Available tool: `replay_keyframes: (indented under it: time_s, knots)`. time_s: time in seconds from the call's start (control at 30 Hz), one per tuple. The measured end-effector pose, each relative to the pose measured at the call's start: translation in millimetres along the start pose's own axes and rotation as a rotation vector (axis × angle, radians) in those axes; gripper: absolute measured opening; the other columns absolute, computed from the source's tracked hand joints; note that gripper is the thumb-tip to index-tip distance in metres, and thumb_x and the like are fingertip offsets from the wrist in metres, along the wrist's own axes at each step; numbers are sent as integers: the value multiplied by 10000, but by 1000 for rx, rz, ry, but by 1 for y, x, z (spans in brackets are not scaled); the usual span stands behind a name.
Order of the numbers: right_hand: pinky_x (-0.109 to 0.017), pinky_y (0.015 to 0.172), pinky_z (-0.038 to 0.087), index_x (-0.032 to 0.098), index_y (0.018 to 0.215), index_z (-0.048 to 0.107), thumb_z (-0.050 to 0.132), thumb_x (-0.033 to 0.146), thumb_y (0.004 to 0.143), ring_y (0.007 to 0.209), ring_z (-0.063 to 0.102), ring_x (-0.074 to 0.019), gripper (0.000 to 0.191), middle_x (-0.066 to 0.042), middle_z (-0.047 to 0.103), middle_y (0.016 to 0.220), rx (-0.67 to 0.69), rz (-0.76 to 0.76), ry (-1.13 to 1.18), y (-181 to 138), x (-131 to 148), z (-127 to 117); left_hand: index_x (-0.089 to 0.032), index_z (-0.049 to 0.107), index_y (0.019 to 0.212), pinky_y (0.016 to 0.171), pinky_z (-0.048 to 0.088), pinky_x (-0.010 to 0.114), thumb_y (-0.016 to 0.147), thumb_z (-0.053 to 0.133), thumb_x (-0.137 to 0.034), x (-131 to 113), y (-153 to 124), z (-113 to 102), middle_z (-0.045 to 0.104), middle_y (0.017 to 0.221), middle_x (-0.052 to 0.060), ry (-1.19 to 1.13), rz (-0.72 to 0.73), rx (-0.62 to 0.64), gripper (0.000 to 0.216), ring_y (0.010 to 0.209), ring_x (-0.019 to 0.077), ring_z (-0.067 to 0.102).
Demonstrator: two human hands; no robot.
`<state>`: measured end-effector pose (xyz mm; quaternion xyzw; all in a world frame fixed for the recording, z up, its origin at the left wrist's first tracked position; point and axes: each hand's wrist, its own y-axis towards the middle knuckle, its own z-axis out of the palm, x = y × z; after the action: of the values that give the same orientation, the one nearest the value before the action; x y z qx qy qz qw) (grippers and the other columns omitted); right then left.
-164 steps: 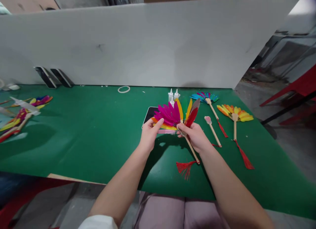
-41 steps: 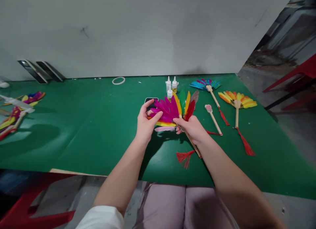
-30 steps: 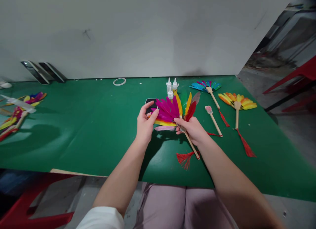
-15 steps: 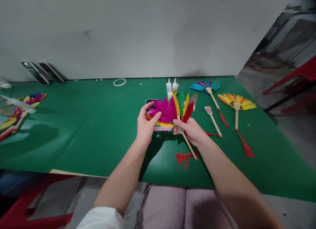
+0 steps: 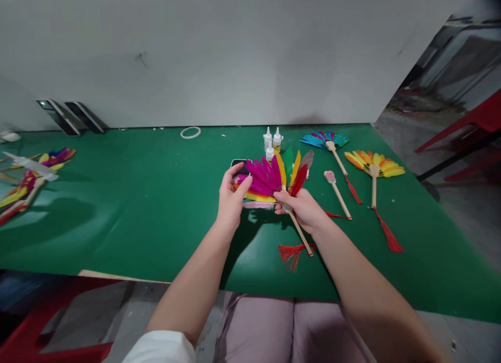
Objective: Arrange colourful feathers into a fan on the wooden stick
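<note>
A feather fan (image 5: 263, 178) with magenta, yellow, green and red feathers is held above the table, its wooden handle slanting down to the right and ending in a red tassel (image 5: 290, 254). My right hand (image 5: 303, 206) pinches it where the feathers meet the handle, thumb on top. At the fan's left side, my left hand (image 5: 230, 196) has the outer magenta feathers between thumb and fingers; some fingertips are hidden behind them. A pale pink feather (image 5: 259, 205) sticks out below the yellow ones.
Three white glue bottles (image 5: 269, 144) stand behind the fan, near a phone (image 5: 237, 164). To the right lie a blue fan (image 5: 324, 139), a yellow-orange fan (image 5: 374, 167) and a bare stick (image 5: 340, 198). More feather fans (image 5: 27, 188) lie far left, and a white ring (image 5: 190, 132) by the wall.
My left thumb has slid a little to the left over the magenta feathers. My right hand keeps its grip on the fan, and the view has shifted slightly.
</note>
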<state>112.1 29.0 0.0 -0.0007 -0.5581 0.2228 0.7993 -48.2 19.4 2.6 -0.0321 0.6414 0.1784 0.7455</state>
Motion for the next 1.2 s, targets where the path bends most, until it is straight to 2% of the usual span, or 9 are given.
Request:
replay_keyframes:
  time_s: [0.2,0.43,0.63,0.77,0.87,1.0,1.2]
  knots:
    - [-180,495,505,118,755,599,721,250,610,505,535,-67,232,24,555,587,-20,0,123,2,1,-3,-265,476,1133,562,444,221,785,478,-431,0,0,-2,622,867,24,-81,-54,-22,386,692,125,597]
    - [-183,647,519,137,740,598,722,164,592,613,588,-73,196,25,587,644,-85,-45,326,11,3,-9,-230,428,1171,699,481,305,778,496,-401,5,2,0,632,938,72,-151,-113,45,433,816,165,618]
    - [-246,795,500,176,810,613,679,91,587,804,626,-124,248,3,643,789,-94,-119,364,15,2,-14,-201,402,1200,715,477,324,775,502,-389,9,2,1,640,960,99,-131,-153,91,475,829,177,622]
    - [-263,822,490,198,841,614,684,130,599,891,620,-136,261,1,660,861,-99,-123,350,18,-1,-14,-194,387,1214,722,477,333,769,508,-391,8,3,1,645,961,104,-139,-171,98,501,831,181,624]
    - [-260,816,491,206,849,627,684,156,620,911,621,-138,242,-5,672,906,-107,-91,351,18,-3,-12,-191,388,1217,741,473,342,773,506,-397,9,3,1,645,970,111,-155,-183,97,504,847,186,623]
    - [-222,717,514,175,813,647,670,205,666,779,649,-116,152,-31,688,877,-135,-5,325,15,-5,-6,-194,402,1214,790,460,340,781,499,-409,11,4,1,625,1027,118,-178,-208,85,493,923,189,603]
    - [-183,603,504,155,816,652,680,296,666,684,646,-97,207,-40,693,804,-163,26,179,10,-10,2,-202,423,1205,807,466,335,785,476,-452,15,7,-1,618,995,92,-253,-235,75,492,902,170,602]
